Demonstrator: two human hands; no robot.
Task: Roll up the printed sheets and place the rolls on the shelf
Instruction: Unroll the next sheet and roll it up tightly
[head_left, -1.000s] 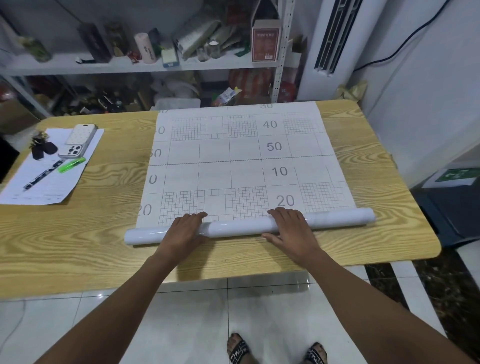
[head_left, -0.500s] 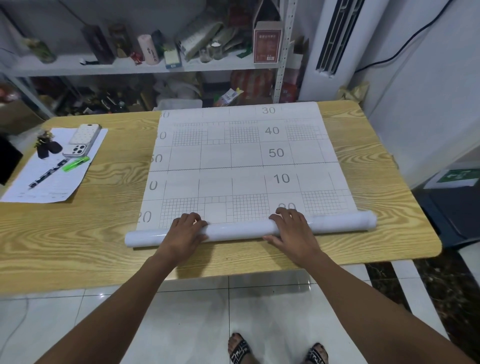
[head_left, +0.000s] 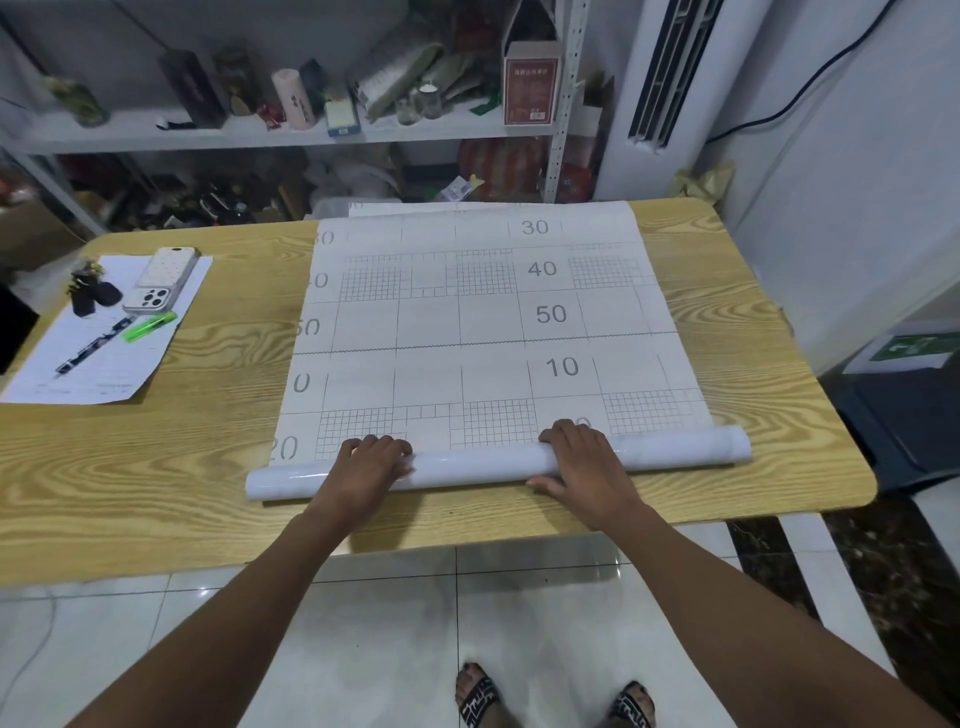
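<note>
**Roll creeps away from the near edge, and the right-hand "20" is almost gone**

Two hands work it: the left hand (head_left: 363, 467) and right hand (head_left: 587, 462) each curl their fingers over the one glossy white roll (head_left: 472, 462) at the near side of the wood-grain table (head_left: 156, 467). It has advanced over the printed "20", so winding is under way. Most of the one white grid-printed sheet (head_left: 467, 322) still lies flat beyond. Far left there is one black pen (head_left: 93, 345), one green marker (head_left: 149, 327) and two phones (head_left: 150, 300). Farthest back is the one grey metal shelf (head_left: 156, 137), the roll's destination.

printed sheet (head_left: 467, 322) | numbers: 30, 40, 50, 10, 20
</note>
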